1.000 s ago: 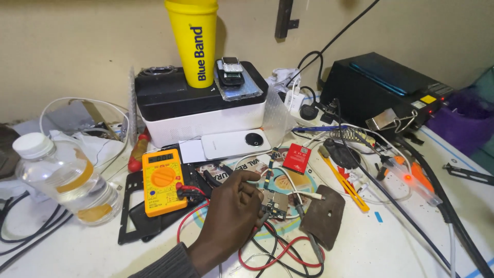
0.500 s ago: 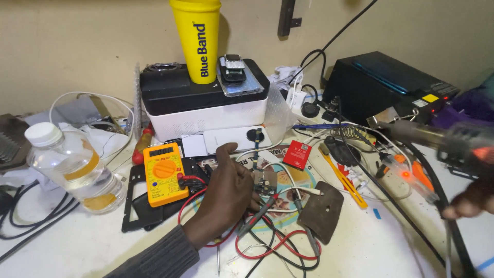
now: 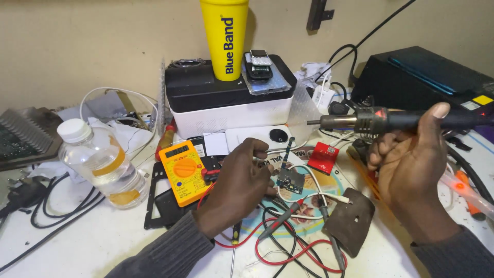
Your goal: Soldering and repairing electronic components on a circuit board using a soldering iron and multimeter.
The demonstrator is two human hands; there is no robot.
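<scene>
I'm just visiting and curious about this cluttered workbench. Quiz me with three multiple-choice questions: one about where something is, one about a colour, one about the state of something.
1. Where does the tall yellow cup stand?
A. On the black-and-white box
B. On the tabletop beside the bottle
C. In the right hand

2. What colour is the multimeter?
A. Green
B. Orange-yellow
C. White

3. What is the right hand doing?
A. Resting flat on the table
B. Holding a hot-air soldering tool above the table
C. Gripping the plastic bottle

Answers:
1. A, the cup stands on the box's black lid against the wall.
2. B, its case is orange-yellow, lying left of the left hand.
3. B, the fingers wrap the tool's dark handle, its nozzle pointing left.
</scene>
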